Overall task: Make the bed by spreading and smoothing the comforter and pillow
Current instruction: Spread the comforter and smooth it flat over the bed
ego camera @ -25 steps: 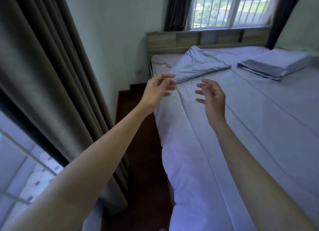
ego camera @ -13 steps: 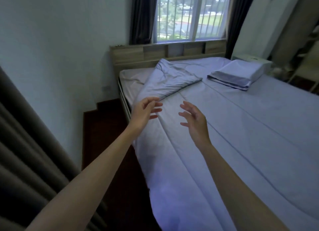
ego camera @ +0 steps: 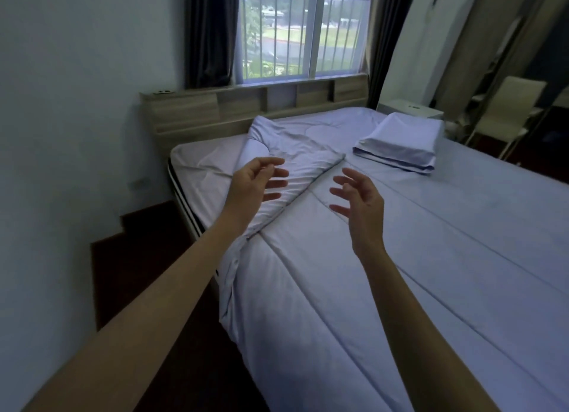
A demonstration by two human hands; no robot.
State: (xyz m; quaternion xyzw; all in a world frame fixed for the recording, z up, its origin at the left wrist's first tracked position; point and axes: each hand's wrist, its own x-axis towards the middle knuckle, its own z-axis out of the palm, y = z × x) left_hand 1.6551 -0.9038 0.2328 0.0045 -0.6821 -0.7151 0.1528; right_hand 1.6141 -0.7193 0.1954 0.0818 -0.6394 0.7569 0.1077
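1. Two bare forearms reach forward from the lower edge, one from 7 o'clock, one from 5 o'clock.
2. The left hand and right hand hover palms facing each other, fingers spread and loosely curled, holding nothing, clear of the cloth.
3. Under them lies the comforter, pale lavender, soft and quilted in long parallel stitched channels, draping over the near left edge of the bed.
4. At 11 o'clock from the hands its top corner is folded back in a wrinkled triangle, baring the creased fitted sheet.
5. At 1 o'clock a flat rectangular pillow lies on the comforter.
6. Farther off: a pale wooden headboard with open cubbies, then a barred window between dark curtains.
7. Compared with half a second ago, the folded corner sits closer beneath the hands, which are opened wider, and the grey drape at the left has left the view.
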